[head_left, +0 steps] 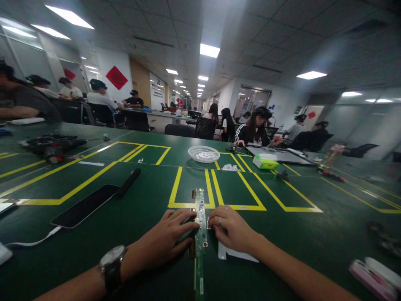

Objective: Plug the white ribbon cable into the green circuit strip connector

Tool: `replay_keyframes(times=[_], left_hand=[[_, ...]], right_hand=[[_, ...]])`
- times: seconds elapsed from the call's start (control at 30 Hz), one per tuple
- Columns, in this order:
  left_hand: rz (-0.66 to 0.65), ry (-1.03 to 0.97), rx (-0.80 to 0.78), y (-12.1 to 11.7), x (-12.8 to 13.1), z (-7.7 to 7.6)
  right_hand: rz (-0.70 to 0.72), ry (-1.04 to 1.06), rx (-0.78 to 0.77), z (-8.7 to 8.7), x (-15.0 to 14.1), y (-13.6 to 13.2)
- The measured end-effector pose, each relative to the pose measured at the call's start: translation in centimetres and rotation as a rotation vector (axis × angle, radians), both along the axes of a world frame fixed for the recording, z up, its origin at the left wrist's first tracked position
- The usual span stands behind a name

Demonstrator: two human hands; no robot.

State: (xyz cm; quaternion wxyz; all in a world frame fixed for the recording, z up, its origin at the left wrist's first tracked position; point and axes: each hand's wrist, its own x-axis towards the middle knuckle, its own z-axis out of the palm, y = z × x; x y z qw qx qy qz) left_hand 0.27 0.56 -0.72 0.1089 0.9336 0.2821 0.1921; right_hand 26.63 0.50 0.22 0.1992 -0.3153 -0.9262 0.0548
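Observation:
A long, narrow green circuit board lies on the table in front of me, its length running away from me. Gold-coloured connector tabs line its left side. My left hand, with a watch on the wrist, rests at that side; its fingers are stretched and apart, their tips touching the board. Just right of the board is my right hand, fingers curled and pinched together. A small shiny piece shows at those fingertips, too small to name. A whitish sheet or strip lies partly hidden beneath my right forearm.
A phone on a charging cable lies left. Ahead stand a white plastic basket and a green-yellow box. Yellow tape marks the green table. Dark tools are far left, a pink case right. A person sits across the table.

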Motion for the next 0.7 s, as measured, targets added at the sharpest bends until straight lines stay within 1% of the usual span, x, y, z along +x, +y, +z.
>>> replay_keyframes(times=[0.3,0.47,0.7], left_hand=[[-0.012,0.062,0.032,-0.17,0.14,-0.08],[-0.048,0.02,0.035,-0.22,0.14,0.03],[-0.066,0.041,0.033,-0.11,0.12,-0.03]], right_hand=[[-0.028,0.039,0.013,-0.13,0.02,-0.04],[-0.01,0.036,0.001,-0.05,-0.01,-0.15],[-0.043,0.061,-0.012,-0.69,0.15,0.02]])
